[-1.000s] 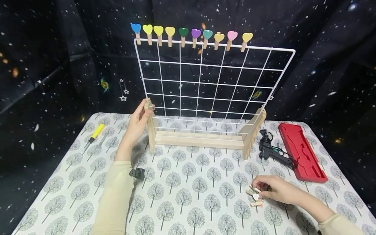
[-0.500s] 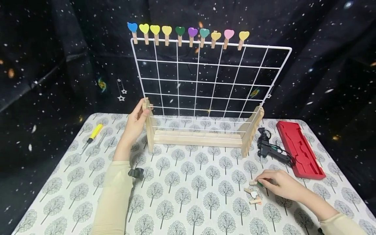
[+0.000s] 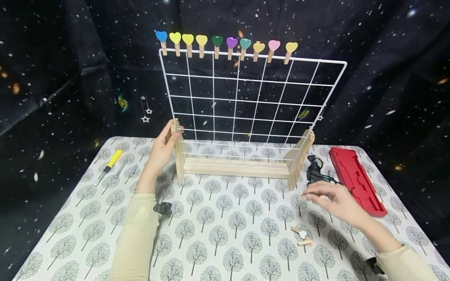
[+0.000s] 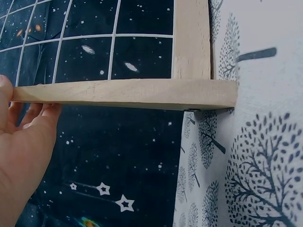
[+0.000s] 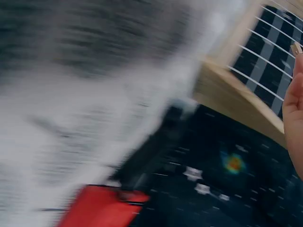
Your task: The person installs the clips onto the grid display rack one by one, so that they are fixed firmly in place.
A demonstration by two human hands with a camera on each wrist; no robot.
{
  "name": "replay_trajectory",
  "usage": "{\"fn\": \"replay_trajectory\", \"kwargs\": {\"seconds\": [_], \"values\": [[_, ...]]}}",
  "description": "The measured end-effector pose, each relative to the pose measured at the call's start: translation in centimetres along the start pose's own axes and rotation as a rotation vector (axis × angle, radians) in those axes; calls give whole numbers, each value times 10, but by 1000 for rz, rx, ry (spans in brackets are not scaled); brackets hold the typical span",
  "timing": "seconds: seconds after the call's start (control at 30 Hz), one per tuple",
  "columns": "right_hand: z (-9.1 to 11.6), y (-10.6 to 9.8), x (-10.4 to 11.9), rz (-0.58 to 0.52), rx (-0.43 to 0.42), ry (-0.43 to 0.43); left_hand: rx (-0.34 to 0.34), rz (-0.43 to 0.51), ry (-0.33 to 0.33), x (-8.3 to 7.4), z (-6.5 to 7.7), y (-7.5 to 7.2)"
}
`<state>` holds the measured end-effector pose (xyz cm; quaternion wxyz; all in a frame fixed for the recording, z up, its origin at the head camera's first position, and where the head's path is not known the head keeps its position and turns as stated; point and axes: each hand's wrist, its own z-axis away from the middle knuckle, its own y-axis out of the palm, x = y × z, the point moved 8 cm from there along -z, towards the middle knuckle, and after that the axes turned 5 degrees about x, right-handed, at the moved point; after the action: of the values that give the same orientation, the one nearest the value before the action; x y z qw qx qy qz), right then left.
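My left hand (image 3: 163,147) grips the left wooden side of a stand (image 3: 235,170) that holds up a white wire grid (image 3: 238,79). In the left wrist view, the thumb of that hand (image 4: 26,146) lies on one face of the wooden side (image 4: 123,93) and its fingers on the other. My right hand (image 3: 335,201), raised over the table in front of the black glue gun (image 3: 314,169), pinches a small wooden clothespin (image 5: 296,48) mostly hidden by its fingers. Several heart-topped clothespins (image 3: 231,42) are clipped along the grid's top wire. A few more clothespins (image 3: 302,234) lie below my right hand.
An open red case (image 3: 358,183) lies at the table's right. Toward the left lies a yellow-handled screwdriver (image 3: 114,159) beside thin metal rods (image 3: 121,168). A dark starry cloth (image 3: 88,78) hangs behind the tree-print tablecloth (image 3: 197,234).
My right hand has picked up a clothespin with a green heart from the small pile and moved up toward the grid. My left hand keeps its grip on the stand.
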<state>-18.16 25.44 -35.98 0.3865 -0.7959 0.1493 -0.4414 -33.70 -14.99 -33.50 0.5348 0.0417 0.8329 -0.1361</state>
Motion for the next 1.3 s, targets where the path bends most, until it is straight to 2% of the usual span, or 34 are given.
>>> {"fn": "replay_trajectory", "kwargs": {"seconds": [0.1, 0.2, 0.23, 0.3, 0.43, 0.5, 0.6, 0.7, 0.8, 0.83, 0.93, 1.0, 1.13, 1.3], "values": [[-20, -26, 10, 25, -73, 90, -2, 5, -5, 1, 0, 0], [-42, -56, 27, -2, -185, 125, -4, 6, -12, 2, 0, -1], [-49, -67, 35, -16, -227, 109, -6, 6, -16, 2, 0, -1], [-65, -86, 56, -44, -290, 25, -3, 6, -18, 2, 0, 0], [-95, -116, 101, -17, -363, -138, 2, 8, -17, 2, 2, 1], [-108, -128, 118, 15, -395, -173, 3, 7, -12, 2, 2, 1], [-127, -146, 136, 57, -454, -181, 6, 7, -7, 1, 1, 1], [-145, -164, 140, -68, -504, -149, 7, 9, -7, 1, 1, 1], [-161, -181, 139, -108, -533, -113, 9, 14, -6, 0, -1, 1], [-165, -185, 139, -80, -541, -98, 9, 16, -6, 0, -1, 1], [-175, -194, 140, 151, -536, -37, 12, 18, -8, -1, -3, 1], [-181, -197, 140, 262, -521, -1, 14, 18, -14, -1, -3, 1], [-192, -199, 139, 325, -479, 53, 18, 21, -23, 1, -3, 1], [-198, -205, 139, 348, -491, 117, 14, 22, -24, 1, -1, 0]]}}
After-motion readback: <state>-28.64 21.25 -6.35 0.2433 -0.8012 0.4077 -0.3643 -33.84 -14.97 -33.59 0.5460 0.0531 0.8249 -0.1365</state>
